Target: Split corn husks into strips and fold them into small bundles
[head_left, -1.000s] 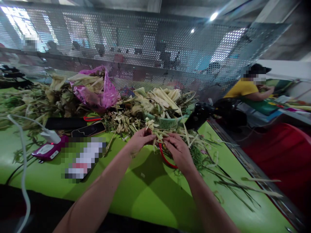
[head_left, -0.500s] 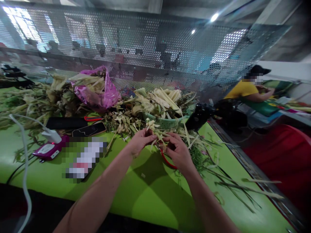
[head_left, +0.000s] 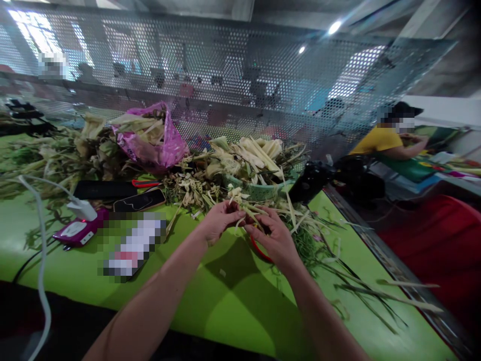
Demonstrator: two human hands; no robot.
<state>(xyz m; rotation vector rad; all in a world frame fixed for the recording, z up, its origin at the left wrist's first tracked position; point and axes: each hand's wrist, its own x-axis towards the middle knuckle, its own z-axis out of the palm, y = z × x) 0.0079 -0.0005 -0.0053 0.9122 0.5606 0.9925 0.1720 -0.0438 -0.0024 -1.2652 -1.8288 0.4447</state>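
Observation:
Above the green table [head_left: 233, 311], my left hand [head_left: 219, 221] pinches a small pale piece of knotted corn husk [head_left: 236, 193] between thumb and fingers. My right hand [head_left: 276, 235] closes on the husk's loose strips, its fingertips close to my left thumb. Strip ends stick out between the two hands; the exact fingertip grip is partly hidden. Under my right hand lies a red loop-shaped handle [head_left: 259, 251], mostly covered. Just beyond the hands, a light green basket [head_left: 259, 190] is heaped with dry husks [head_left: 259, 153].
A pink plastic bag [head_left: 175, 150] of husks stands at the back left, near red-handled scissors [head_left: 141, 183]. Phones [head_left: 140, 200], a purple power strip [head_left: 80, 229] and a white cable [head_left: 43, 281] occupy the left. Loose strips [head_left: 391, 296] lie right. A co-worker [head_left: 379, 138] sits beyond.
My right thumb and fingers have shifted slightly on the husk strips, the thumb now nearer my left hand. My left hand keeps its pinch. The whole view has slid a little.

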